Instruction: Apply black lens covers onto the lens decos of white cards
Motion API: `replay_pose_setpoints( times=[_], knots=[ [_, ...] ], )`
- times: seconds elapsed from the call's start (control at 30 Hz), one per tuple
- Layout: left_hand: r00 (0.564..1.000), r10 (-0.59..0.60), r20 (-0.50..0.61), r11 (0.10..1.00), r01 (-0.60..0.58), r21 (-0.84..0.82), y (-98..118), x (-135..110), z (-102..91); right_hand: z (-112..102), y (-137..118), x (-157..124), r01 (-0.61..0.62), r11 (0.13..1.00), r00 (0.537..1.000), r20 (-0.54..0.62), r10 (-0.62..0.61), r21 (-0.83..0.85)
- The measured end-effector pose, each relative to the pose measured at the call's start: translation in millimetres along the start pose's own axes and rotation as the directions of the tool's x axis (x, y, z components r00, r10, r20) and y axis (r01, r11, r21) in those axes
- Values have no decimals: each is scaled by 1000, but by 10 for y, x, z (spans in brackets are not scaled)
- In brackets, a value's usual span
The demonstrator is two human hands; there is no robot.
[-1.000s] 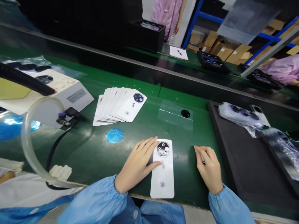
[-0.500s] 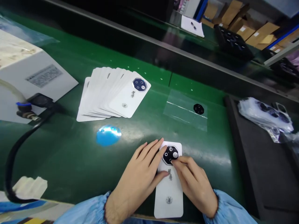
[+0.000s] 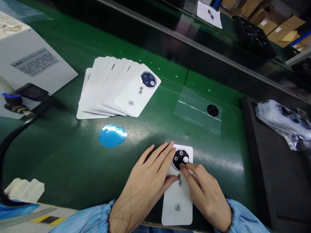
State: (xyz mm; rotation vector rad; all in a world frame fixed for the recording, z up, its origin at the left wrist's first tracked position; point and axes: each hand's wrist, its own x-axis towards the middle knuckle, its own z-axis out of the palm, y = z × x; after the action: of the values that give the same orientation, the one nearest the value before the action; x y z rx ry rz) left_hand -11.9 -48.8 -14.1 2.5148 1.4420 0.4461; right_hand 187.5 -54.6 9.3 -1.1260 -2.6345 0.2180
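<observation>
A white phone back cover [image 3: 177,197] lies flat near the table's front edge, with dark lettering and a round print. Set in its upper part is a black octagonal camera lens plate [image 3: 179,156] with several ringed holes. My left hand [image 3: 152,176] rests along the cover's left edge, fingers stretched, fingertips at the upper corner and thumb beside the lettering. On the lower right of the lens plate press the fingertips of my right hand [image 3: 205,191], thumb and forefinger together. Whatever may be between those fingertips is hidden.
A fanned pile of white phone back covers [image 3: 107,94] lies behind left, a blue film piece [image 3: 113,135] in front of it. A clear bag [image 3: 190,111] with a black lens plate [image 3: 213,110] lies behind right. A white machine [image 3: 53,77] stands left, a black tray [image 3: 274,168] right.
The view has shifted slightly, so most of the table's things appear higher. My right fingertips now cover the lower hole of the lens plate; my left hand stays on the cover.
</observation>
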Motion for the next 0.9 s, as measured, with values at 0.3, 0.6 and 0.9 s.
replay_pose_setpoints(
  times=[0.3, 0.6, 0.9],
  knots=[
    [1000, 5, 18, 1000, -6, 30, -22, 5, -30, 107, 83, -113, -29, 987, 999, -32, 35, 155],
    [1000, -5, 26, 1000, 5, 8, -33, -13, 11, 124, 58, -73, -217, 899, 940, -167, 298, 381],
    [1000, 13, 13, 999, -14, 32, -41, -8, 1, 194, 80, -143, -98, 980, 990, -79, 113, 174]
  ],
)
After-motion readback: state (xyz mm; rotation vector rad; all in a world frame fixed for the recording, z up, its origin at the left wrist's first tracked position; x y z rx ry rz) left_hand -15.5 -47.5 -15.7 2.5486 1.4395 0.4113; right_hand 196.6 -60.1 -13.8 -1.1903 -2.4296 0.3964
